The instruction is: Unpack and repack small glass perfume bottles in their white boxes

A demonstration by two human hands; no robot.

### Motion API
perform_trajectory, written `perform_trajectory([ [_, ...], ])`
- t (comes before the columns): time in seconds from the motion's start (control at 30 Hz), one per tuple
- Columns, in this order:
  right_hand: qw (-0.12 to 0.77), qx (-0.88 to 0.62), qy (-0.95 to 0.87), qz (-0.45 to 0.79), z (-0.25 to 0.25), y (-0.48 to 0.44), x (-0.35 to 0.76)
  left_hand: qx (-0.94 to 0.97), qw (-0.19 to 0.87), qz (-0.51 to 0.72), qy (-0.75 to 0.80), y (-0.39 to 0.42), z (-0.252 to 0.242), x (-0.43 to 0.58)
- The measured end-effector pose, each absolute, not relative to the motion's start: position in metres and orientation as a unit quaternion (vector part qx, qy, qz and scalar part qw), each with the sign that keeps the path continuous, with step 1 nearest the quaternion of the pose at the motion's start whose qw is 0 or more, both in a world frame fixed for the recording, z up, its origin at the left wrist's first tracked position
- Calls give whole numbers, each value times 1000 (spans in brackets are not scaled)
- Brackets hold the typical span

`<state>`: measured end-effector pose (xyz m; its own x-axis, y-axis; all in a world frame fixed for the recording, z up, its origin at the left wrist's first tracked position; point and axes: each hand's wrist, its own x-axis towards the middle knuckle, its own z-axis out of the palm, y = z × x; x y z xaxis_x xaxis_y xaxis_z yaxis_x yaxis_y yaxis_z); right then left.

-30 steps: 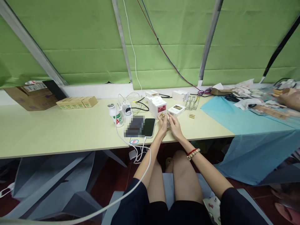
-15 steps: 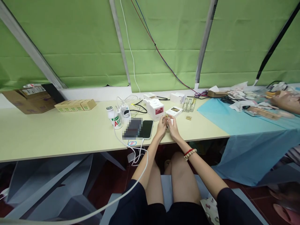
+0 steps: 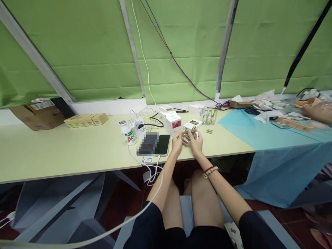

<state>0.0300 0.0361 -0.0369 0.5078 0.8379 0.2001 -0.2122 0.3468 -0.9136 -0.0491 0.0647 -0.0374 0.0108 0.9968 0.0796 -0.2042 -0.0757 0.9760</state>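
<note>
A round clear glass perfume bottle [image 3: 186, 136] with a gold neck is held between my two hands just above the table's front part. My left hand [image 3: 176, 143] grips its left side with closed fingers. On the other side my right hand [image 3: 196, 144] is closed round it, thumb across the front glass. The bottle's neck leans to the right. Close behind lies a flat white box [image 3: 193, 123] with a dark picture. A small gold cap [image 3: 209, 131] rests to the right, in front of several slim glass vials [image 3: 209, 117] standing upright.
Left of my hands are a phone [image 3: 164, 144], a blurred dark device [image 3: 148, 144] and a white bottle [image 3: 127, 133]. White boxes [image 3: 172, 123] and cables stand behind. A charging cable [image 3: 145, 208] crosses near my left arm. Small cartons [image 3: 86, 119] sit left; blue cloth [image 3: 241, 128] covers the right.
The bottle has turned so its round glass body shows and its neck leans right. My right hand has shifted slightly right, its thumb now over the glass.
</note>
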Motion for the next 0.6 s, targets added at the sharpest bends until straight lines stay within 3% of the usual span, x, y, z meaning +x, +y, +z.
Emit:
perform_trajectory([
  [0.27,784,-469,-320,251,-33,28,30,491,562,519,417,61,-31,-47],
  [0.43,751,-464,-392,258,-35,29,30,515,610,452,397,61,-30,-46],
  [0.6,707,-445,-483,262,-37,33,27,486,604,493,395,67,-34,-47],
])
